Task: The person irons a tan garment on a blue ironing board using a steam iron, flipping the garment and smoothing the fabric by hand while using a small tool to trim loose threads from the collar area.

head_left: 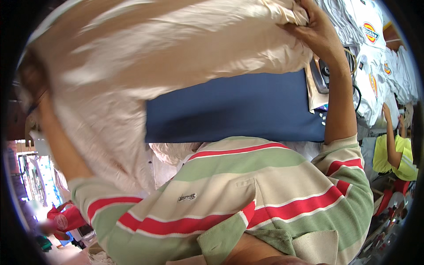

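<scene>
A large cream cloth (176, 53), wrinkled and partly smeared by motion, stretches between my hands over a dark blue padded board (234, 108). My right hand (316, 33) is closed on the cloth's upper right part, fingers and thumb bunching the fabric. At the far left, my left hand (34, 75) is blurred against the cloth's edge, and its fingers cannot be made out. One side of the cloth hangs down past the board's left end. Close to my right forearm, what looks like a clothes iron (321, 76) stands on the board's right end, partly hidden.
White printed garments (373, 66) lie in piles to the right. A person in a yellow top (393, 154) reaches toward them. At the lower left is someone in red (66, 218). A dark cable (358, 95) loops beside my right arm.
</scene>
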Tool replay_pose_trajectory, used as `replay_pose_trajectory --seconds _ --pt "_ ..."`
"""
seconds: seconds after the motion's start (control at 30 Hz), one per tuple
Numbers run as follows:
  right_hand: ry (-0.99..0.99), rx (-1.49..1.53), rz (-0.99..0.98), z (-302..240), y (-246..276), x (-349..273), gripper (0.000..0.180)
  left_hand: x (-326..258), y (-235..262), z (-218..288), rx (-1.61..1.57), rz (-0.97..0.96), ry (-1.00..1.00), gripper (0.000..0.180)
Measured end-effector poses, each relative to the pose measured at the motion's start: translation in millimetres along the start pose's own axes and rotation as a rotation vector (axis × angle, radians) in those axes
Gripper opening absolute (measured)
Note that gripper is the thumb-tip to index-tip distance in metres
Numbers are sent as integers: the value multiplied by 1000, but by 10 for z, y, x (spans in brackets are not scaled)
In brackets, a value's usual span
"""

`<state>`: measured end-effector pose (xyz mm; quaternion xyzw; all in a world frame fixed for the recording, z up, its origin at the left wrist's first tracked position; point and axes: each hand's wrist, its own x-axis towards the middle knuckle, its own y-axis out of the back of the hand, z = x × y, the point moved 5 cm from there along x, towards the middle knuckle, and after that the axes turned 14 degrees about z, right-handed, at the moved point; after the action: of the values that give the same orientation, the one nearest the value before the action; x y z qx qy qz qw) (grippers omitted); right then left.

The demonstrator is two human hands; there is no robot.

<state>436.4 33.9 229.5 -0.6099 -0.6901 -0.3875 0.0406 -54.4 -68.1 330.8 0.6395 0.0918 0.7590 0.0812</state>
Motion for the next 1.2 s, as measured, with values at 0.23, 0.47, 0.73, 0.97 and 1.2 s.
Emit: replay_pose_trajectory --seconds 0.23,0.47,0.73,0.97,1.2 --pt "-316 -637 -56 2359 -585 -437 65 -2994 -3623 -166 -650 -745 830 46" --pt "52 -483 -130 2196 -1117 -1503 52 -3739 -2728 1174 -345 -528 24 51" --pt "186 -526 -411 2603 -1141 -1204 19 -3993 -2094 1650 -425 -1105 -294 24" --pt "-492 -637 -499 2157 -943 -602 39 -3666 -2246 1664 -446 -1251 -106 23" --pt "-51 -615 -287 2731 -1737 -609 17 -3491 -3571 1451 -29 -1248 -544 29"
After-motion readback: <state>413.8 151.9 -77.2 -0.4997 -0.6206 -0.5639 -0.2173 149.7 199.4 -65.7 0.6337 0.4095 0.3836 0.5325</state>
